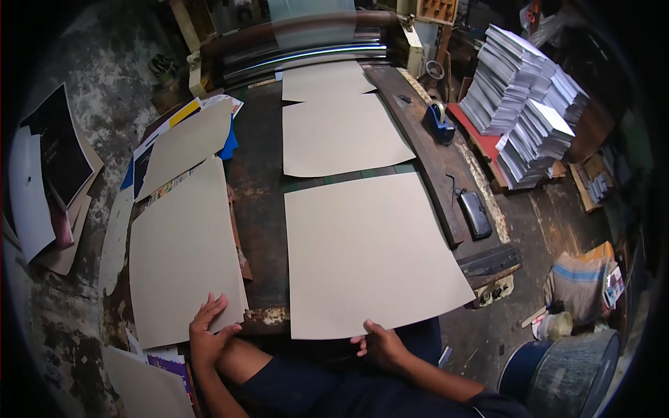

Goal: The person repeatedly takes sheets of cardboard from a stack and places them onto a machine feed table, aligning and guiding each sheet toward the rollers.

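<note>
A large grey-beige cardboard sheet (369, 258) lies at the front of the machine table. Its near edge is pinched by my right hand (382, 346), thumb on top and fingers partly hidden underneath. Ahead of it, a second cardboard sheet (341, 136) lies in line, and a third one (324, 80) reaches up to the metal rollers (313, 56). My left hand (209, 327) rests with fingers apart on the near right corner of another cardboard sheet (181, 258), on the left. Behind that one, a further cardboard sheet (188, 150) covers printed colour sheets.
Along the table's right side run a dark bar (428, 164), a blue tape dispenser (440, 122) and a black case (475, 214). Tall paper stacks (505, 80) stand at the right. A drum (564, 376) is at lower right; loose sheets (59, 160) lean at far left.
</note>
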Demonstrator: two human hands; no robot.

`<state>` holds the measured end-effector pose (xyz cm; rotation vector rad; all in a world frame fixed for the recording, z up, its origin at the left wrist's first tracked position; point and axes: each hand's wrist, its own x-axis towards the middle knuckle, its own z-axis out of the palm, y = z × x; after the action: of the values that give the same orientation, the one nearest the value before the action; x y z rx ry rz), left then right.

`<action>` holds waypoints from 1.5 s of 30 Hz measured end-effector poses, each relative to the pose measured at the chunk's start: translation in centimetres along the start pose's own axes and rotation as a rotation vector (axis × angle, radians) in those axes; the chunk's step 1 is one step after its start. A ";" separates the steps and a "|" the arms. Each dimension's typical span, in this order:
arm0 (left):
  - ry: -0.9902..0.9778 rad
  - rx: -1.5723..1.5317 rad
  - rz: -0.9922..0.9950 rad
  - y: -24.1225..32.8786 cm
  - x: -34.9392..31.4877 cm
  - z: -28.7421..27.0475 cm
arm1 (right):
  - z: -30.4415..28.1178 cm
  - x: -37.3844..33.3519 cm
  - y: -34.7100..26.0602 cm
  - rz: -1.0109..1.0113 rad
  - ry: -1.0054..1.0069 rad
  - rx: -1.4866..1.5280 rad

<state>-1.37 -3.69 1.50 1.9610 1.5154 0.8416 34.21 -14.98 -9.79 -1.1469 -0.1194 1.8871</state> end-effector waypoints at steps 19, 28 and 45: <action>0.788 -0.493 -0.374 -0.3 -1.2 3.0 | 2.1 11.1 -6.6 -0.291 0.046 0.170; 0.041 -0.144 0.213 7.1 -3.2 3.8 | 6.8 2.6 -8.6 -0.305 -0.027 0.007; 0.470 0.249 0.056 2.0 -1.6 5.5 | -5.5 -3.5 0.3 -0.173 0.084 -0.060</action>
<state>3.73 -5.84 -1.05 2.0848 1.9132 1.2579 38.72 -19.54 -10.73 -1.2152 -0.2222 1.6908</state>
